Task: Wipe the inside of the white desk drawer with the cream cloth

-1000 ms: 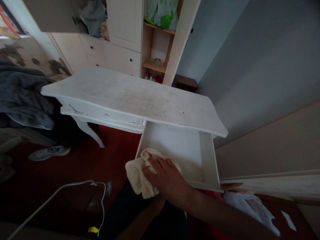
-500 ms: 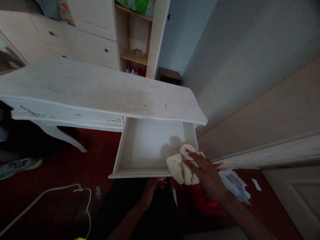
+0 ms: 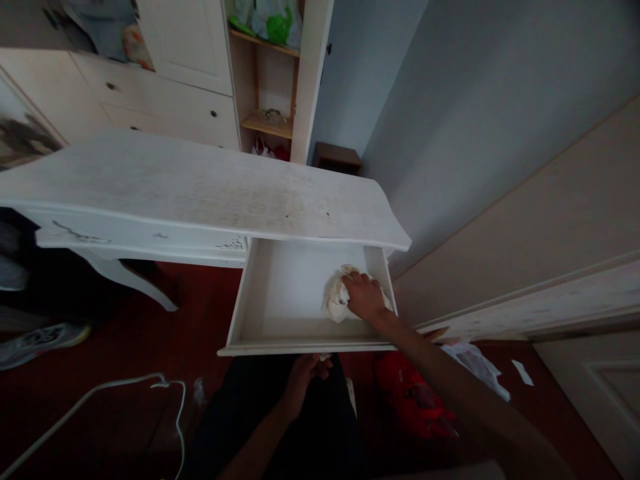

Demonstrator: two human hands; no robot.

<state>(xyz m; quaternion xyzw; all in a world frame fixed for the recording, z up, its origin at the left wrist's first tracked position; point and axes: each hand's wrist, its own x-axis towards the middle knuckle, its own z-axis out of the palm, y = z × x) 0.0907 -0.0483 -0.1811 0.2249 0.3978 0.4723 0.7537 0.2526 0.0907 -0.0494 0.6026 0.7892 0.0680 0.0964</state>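
A white desk (image 3: 200, 187) stands before me with its right-hand drawer (image 3: 285, 293) pulled open. My right hand (image 3: 364, 297) is inside the drawer near its right wall, fingers closed on a crumpled cream cloth (image 3: 336, 299) that it presses onto the drawer floor. My left hand (image 3: 303, 373) sits below the drawer's front edge, fingers curled against the underside of the drawer front; what they grip there is hidden.
A cream wardrobe with open shelves (image 3: 270, 87) stands behind the desk. A red bag (image 3: 413, 400) and white plastic (image 3: 475, 363) lie on the dark red floor at right. A white cable (image 3: 100, 400) and a shoe (image 3: 35, 337) lie at left. A door panel (image 3: 550, 267) leans at right.
My right hand moved the cloth from the drawer's front left corner across to the front right corner, then in onto the drawer floor. The view shifted right.
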